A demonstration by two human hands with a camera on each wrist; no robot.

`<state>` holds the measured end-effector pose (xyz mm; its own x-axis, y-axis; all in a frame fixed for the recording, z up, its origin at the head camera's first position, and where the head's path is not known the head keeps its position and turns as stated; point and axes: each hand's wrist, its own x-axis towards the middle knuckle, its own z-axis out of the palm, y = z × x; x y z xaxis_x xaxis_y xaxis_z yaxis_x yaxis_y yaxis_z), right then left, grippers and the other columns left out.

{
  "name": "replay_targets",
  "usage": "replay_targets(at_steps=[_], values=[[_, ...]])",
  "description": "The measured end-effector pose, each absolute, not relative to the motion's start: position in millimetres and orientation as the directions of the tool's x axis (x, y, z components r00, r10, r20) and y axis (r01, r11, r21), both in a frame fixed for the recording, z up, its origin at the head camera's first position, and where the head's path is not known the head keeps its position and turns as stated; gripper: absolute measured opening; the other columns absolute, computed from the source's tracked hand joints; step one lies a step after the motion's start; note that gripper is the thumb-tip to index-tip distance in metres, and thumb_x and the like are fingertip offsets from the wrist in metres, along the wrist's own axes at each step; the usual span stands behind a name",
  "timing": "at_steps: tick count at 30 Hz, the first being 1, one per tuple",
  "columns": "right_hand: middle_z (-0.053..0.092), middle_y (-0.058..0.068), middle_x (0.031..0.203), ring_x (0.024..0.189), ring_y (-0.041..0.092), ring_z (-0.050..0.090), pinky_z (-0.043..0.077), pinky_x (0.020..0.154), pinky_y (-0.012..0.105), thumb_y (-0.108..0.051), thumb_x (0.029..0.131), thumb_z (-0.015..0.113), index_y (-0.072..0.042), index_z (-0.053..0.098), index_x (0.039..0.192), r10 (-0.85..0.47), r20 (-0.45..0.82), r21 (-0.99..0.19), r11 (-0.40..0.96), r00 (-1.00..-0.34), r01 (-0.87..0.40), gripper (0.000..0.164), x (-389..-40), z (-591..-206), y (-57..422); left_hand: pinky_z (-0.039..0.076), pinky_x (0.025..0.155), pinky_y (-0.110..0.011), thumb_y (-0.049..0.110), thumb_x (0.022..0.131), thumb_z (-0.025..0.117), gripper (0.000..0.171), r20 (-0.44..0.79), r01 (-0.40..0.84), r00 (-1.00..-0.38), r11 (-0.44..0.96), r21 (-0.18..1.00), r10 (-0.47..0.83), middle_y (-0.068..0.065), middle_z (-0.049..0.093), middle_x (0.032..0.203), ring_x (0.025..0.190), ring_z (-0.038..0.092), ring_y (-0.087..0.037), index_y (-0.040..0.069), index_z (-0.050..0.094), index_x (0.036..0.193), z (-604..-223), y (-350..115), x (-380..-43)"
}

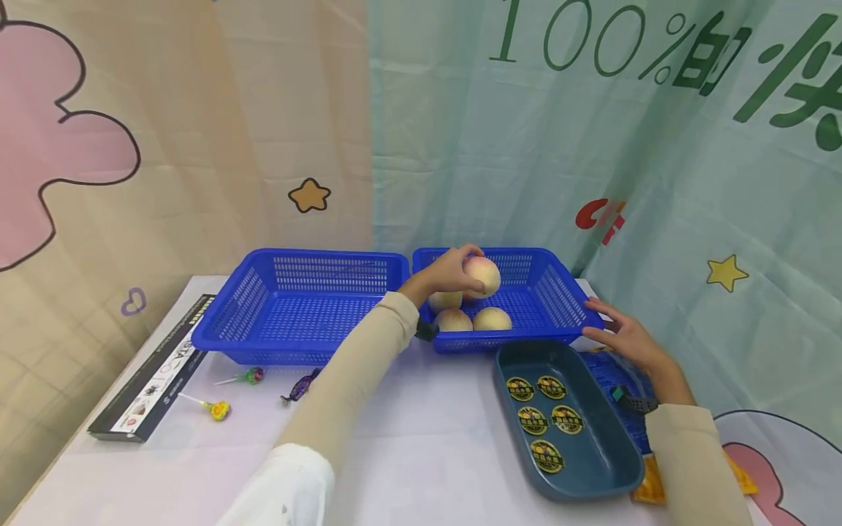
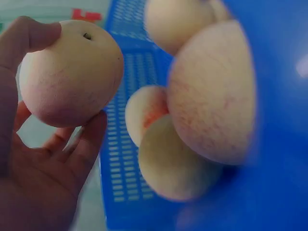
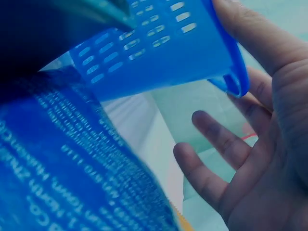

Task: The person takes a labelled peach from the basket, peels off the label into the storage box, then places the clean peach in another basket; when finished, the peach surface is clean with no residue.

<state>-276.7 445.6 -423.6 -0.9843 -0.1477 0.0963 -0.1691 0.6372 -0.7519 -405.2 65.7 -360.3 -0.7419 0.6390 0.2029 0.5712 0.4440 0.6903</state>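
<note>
My left hand point(image 1: 454, 272) holds a peach point(image 1: 482, 275) above the left part of the right-hand blue basket point(image 1: 542, 299). In the left wrist view, the thumb presses on this pale, pink-tinged peach point(image 2: 72, 72) near its stem dimple, and fingers support it from below. Several more peaches point(image 1: 492, 319) lie in the basket under the hand, some partly hidden by it. At the basket's right front corner, my right hand point(image 1: 625, 336) grips the rim. The right wrist view shows the thumb on the basket rim point(image 3: 231, 53), one finger behind it and other fingers spread free.
Another blue basket point(image 1: 316, 321) stands to the left. In front of the peach basket lies a dark teal tray point(image 1: 592, 453) with several round stickers, beside a blue printed package point(image 1: 615, 380). Lollipops point(image 1: 220, 410), a wrapped candy point(image 1: 301, 386) and a long black box point(image 1: 154, 380) lie at left.
</note>
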Motion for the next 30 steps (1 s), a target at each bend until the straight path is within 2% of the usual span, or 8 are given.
replay_targets(at_steps=[5, 11, 17, 21, 26, 30], values=[[0.007, 0.016, 0.168, 0.139, 0.054, 0.032, 0.035, 0.103, 0.071, -0.029, 0.103, 0.063, -0.009, 0.022, 0.161, -0.122, 0.097, -0.78, 0.607, -0.988, -0.152, 0.074, -278, -430, 447, 0.048, 0.095, -0.035, 0.025, 0.084, 0.079, 0.067, 0.083, 0.549, -0.762, 0.571, 0.61, 0.643, -0.011, 0.053, 0.129, 0.116, 0.049, -0.024, 0.012, 0.048, 0.141, -368, 77, -413], [0.005, 0.014, 0.168, 0.137, 0.052, 0.036, 0.039, 0.102, 0.068, -0.031, 0.103, 0.062, -0.009, 0.021, 0.162, -0.109, 0.1, -0.785, 0.602, -0.989, -0.146, 0.074, -277, -433, 447, 0.045, 0.1, -0.037, 0.019, 0.084, 0.079, 0.07, 0.02, 0.549, -0.761, 0.626, 0.555, 0.649, -0.011, 0.051, 0.136, 0.125, 0.045, -0.027, 0.009, 0.044, 0.144, -363, 82, -408], [0.004, 0.014, 0.168, 0.139, 0.054, 0.033, 0.035, 0.104, 0.07, -0.033, 0.102, 0.063, -0.009, 0.02, 0.162, -0.103, 0.088, -0.795, 0.592, -0.991, -0.132, 0.077, -275, -434, 448, 0.043, 0.104, -0.036, 0.01, 0.085, 0.077, 0.068, -0.036, 0.525, -0.755, 0.637, 0.565, 0.655, -0.013, 0.053, 0.14, 0.126, 0.05, -0.027, 0.005, 0.046, 0.146, -358, 78, -405], [0.004, 0.014, 0.169, 0.137, 0.053, 0.036, 0.036, 0.104, 0.068, -0.034, 0.102, 0.063, -0.01, 0.021, 0.162, -0.103, 0.087, -0.805, 0.579, -0.991, -0.131, 0.077, -273, -435, 448, 0.043, 0.105, -0.036, 0.012, 0.089, 0.074, 0.061, -0.04, 0.532, -0.75, 0.639, 0.556, 0.66, -0.013, 0.054, 0.141, 0.126, 0.052, -0.026, 0.007, 0.05, 0.145, -357, 74, -406], [0.004, 0.012, 0.169, 0.136, 0.051, 0.038, 0.039, 0.103, 0.065, -0.036, 0.101, 0.063, -0.011, 0.022, 0.162, -0.091, 0.086, -0.813, 0.569, -0.992, -0.123, 0.077, -273, -436, 446, 0.047, 0.102, -0.037, 0.01, 0.093, 0.069, 0.045, 0.001, 0.584, -0.756, 0.674, 0.451, 0.655, -0.013, 0.061, 0.135, 0.125, 0.055, -0.028, 0.007, 0.059, 0.137, -353, 69, -407], [0.003, 0.011, 0.169, 0.136, 0.051, 0.039, 0.04, 0.103, 0.064, -0.035, 0.101, 0.063, -0.012, 0.022, 0.162, -0.084, 0.085, -0.819, 0.562, -0.993, -0.118, 0.077, -274, -435, 444, 0.043, 0.107, -0.036, 0.009, 0.099, 0.063, 0.042, -0.012, 0.631, -0.72, 0.662, 0.404, 0.694, -0.012, 0.06, 0.138, 0.131, 0.052, -0.027, 0.006, 0.058, 0.14, -352, 66, -406]])
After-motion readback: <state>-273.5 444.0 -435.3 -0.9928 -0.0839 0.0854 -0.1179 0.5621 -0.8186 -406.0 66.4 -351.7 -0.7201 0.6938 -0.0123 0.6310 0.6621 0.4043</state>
